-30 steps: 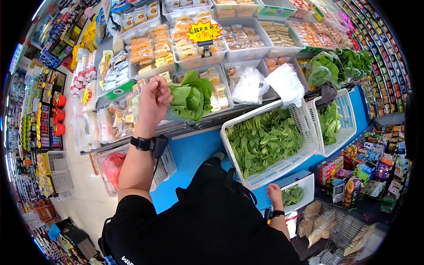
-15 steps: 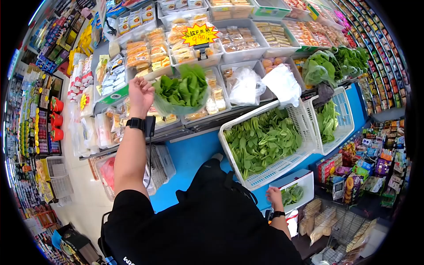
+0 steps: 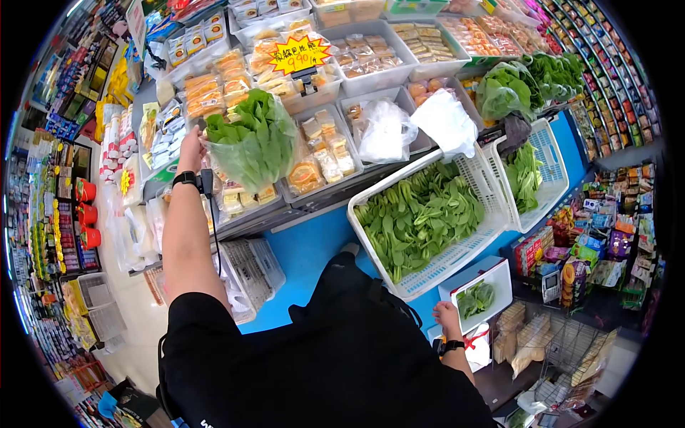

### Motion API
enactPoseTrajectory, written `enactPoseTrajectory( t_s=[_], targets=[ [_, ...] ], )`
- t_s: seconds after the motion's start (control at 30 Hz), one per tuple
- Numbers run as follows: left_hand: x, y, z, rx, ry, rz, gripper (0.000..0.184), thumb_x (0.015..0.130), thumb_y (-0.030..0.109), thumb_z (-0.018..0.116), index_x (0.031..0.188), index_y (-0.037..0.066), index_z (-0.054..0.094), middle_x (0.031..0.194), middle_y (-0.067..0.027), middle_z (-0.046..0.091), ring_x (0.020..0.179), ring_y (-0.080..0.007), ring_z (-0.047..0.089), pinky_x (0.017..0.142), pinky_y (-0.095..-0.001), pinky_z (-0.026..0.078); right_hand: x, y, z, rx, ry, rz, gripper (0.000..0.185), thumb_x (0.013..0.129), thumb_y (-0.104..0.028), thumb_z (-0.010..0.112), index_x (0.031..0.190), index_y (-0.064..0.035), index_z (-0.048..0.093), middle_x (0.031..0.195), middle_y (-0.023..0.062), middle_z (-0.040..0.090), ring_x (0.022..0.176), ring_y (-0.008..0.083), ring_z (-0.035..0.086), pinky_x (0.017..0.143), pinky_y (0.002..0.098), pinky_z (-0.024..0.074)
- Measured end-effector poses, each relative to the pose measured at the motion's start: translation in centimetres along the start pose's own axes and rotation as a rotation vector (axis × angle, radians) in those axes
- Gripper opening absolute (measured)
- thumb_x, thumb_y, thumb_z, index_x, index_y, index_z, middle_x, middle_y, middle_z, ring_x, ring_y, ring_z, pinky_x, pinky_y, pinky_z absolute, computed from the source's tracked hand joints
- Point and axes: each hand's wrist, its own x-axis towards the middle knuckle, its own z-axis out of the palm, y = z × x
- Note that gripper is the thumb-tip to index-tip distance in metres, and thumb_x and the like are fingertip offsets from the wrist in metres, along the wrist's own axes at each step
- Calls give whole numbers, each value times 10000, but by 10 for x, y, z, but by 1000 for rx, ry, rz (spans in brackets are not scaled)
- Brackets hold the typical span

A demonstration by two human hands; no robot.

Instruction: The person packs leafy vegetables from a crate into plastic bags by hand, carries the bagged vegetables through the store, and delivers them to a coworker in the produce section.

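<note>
My left hand (image 3: 191,150) is closed on the left edge of a clear plastic bag of leafy greens (image 3: 255,143). The bag hangs over the bins of packaged food, greens upright, and hides part of the packs behind it. My right hand (image 3: 447,318) hangs low by my side, its fingers curled with nothing visible in them. Beside it is a small white box (image 3: 503,289) with a few greens inside. A large white crate (image 3: 354,214) full of loose leafy greens (image 3: 421,221) stands between my hands, away from both.
A second white crate (image 3: 560,167) of greens stands to the right. Bagged greens (image 3: 503,93) and crumpled white plastic bags (image 3: 385,132) lie along the counter. A yellow price sign (image 3: 300,55) rises above the bins. Grey baskets (image 3: 253,267) sit under the counter at left.
My left hand and the bag of greens have moved left, and the bag has turned more upright. My right hand stays low by the small box. The view has shifted slightly.
</note>
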Motion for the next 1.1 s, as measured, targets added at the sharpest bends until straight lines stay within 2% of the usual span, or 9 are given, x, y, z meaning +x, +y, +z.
enactPoseTrajectory(
  t_s=[0.07,0.17,0.27,0.33,0.5,0.6,0.73,0.93,1.1],
  targets=[
    [15,1,-8,334,24,67,447,1002,489,634,1053,45,628,846,-46,663,790,-134,640,758,-334,535,6,8,-2,30,13,-17,231,972,-175,635,1179,-74,655,989,55,724,782,166,685,619,294,511],
    [26,7,-14,1165,221,496,743,1016,617,504,1225,-75,678,1169,-322,705,1162,-500,639,982,-541,488,24,39,-6,94,31,-153,211,1000,-140,640,1176,-36,690,917,91,735,747,170,699,614,302,536],
    [-91,32,62,829,180,941,412,1038,332,664,1172,-58,676,1061,-234,731,944,-356,688,849,-426,528,5,31,-10,-71,28,-342,235,1015,-226,664,1020,-5,745,858,112,768,742,180,727,674,341,577],
    [-180,31,121,792,-76,1094,226,1075,191,598,1110,-6,705,936,-134,722,796,-232,644,751,-359,521,-2,33,-12,-175,99,-324,296,1004,-295,686,945,-13,754,818,105,778,717,166,722,672,350,570],
    [-300,-85,218,680,-694,1002,258,1061,204,581,903,7,633,757,-112,576,719,-203,558,650,-382,463,-28,22,-11,-161,105,-88,400,993,-402,688,913,-17,761,824,95,783,709,182,721,694,354,566],
    [-384,-171,253,885,-1183,654,278,1011,215,603,826,7,613,733,-175,596,668,-299,594,628,-441,463,-23,67,-4,56,156,-145,415,981,-412,677,921,-12,771,840,100,787,721,192,733,715,348,571],
    [-519,-199,297,1109,-1758,548,270,987,282,651,1000,20,713,960,-248,709,941,-459,680,811,-505,542,-26,144,-2,227,191,-127,364,963,-343,653,949,1,770,851,103,787,762,196,753,735,343,583],
    [-583,-231,360,1379,-1805,641,287,973,285,661,1102,36,721,1000,-222,743,987,-432,698,872,-500,555,-54,272,-9,437,225,105,315,958,-346,680,963,-38,747,853,53,751,741,162,716,622,303,498],
    [-640,-223,422,1448,-1613,797,291,941,258,688,1134,41,720,1065,-219,738,989,-419,703,867,-495,558,-76,350,-41,640,164,369,268,948,-330,671,1075,-100,720,921,42,744,779,164,716,635,320,480]
  ],
)
